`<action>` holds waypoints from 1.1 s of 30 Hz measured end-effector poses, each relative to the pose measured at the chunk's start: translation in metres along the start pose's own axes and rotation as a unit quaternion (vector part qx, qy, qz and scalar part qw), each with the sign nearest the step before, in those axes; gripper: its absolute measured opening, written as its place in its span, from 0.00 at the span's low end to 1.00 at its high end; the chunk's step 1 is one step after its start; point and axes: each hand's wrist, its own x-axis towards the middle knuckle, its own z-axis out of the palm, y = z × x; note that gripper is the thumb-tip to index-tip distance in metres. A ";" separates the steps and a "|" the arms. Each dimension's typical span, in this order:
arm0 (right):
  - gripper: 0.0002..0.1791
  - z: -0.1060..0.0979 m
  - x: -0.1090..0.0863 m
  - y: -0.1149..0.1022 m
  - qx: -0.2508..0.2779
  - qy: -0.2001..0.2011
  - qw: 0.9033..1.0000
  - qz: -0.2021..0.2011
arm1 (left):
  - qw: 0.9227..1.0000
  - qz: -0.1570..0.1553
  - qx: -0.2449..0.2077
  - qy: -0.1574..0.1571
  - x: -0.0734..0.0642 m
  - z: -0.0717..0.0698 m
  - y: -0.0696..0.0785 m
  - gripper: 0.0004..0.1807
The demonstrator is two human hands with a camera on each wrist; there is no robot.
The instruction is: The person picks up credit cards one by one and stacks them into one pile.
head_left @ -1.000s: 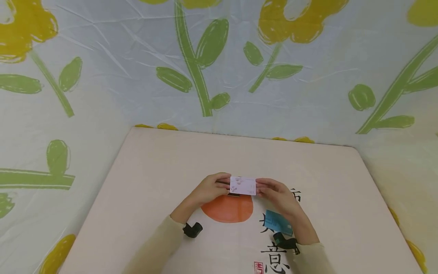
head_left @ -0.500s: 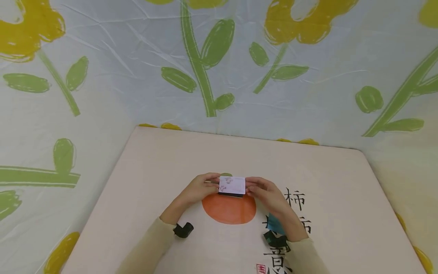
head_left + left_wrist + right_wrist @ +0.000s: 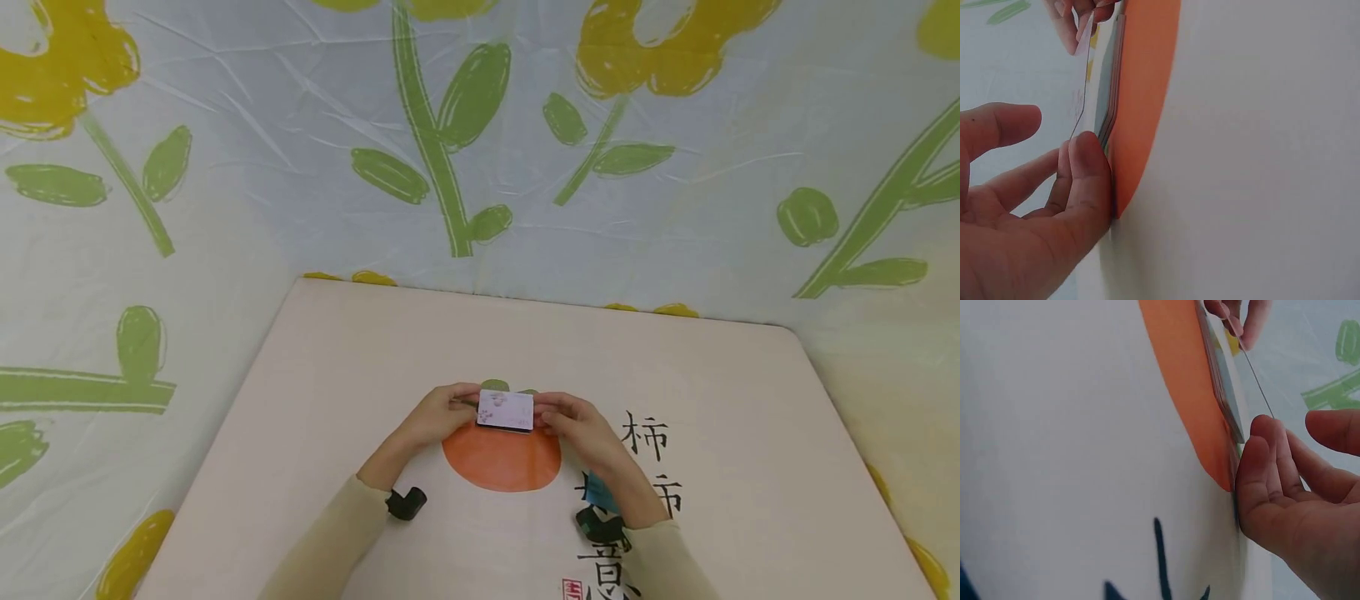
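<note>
A white card [image 3: 506, 407] printed with small pink flowers is held level between both hands, above a low stack of flat cards [image 3: 504, 429]. My left hand [image 3: 442, 415] holds its left short edge at the fingertips. On the opposite edge, the fingertips of my right hand [image 3: 581, 423] hold it. Seen edge-on in the left wrist view, the card [image 3: 1080, 94] hangs over the stack [image 3: 1113, 81] with a gap between them. The right wrist view likewise shows the stack [image 3: 1225, 384] lying on the mat under the thin card [image 3: 1255, 375].
A blue card [image 3: 601, 492] lies on the mat, partly hidden by my right wrist. The pale mat [image 3: 345, 350] carries a printed orange fruit [image 3: 502, 462] and black characters [image 3: 645, 437]. A flowered curtain [image 3: 300, 200] encloses its back and sides.
Both hands have carried the white card left and lined it up over the stack, then slightly lower. My right forearm now hides more of the blue card.
</note>
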 end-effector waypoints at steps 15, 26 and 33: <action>0.20 0.000 0.002 0.007 -0.019 -0.008 1.000 0.007 | 0.996 0.016 0.084 0.029 0.006 0.007 0.000 0.22; 0.21 0.004 0.001 0.004 -0.028 0.001 0.999 0.017 | 0.991 0.008 0.127 0.038 0.005 0.008 0.006 0.21; 0.21 0.005 0.002 0.003 -0.036 0.003 0.999 0.021 | 0.988 0.004 0.150 0.035 0.004 0.007 0.008 0.21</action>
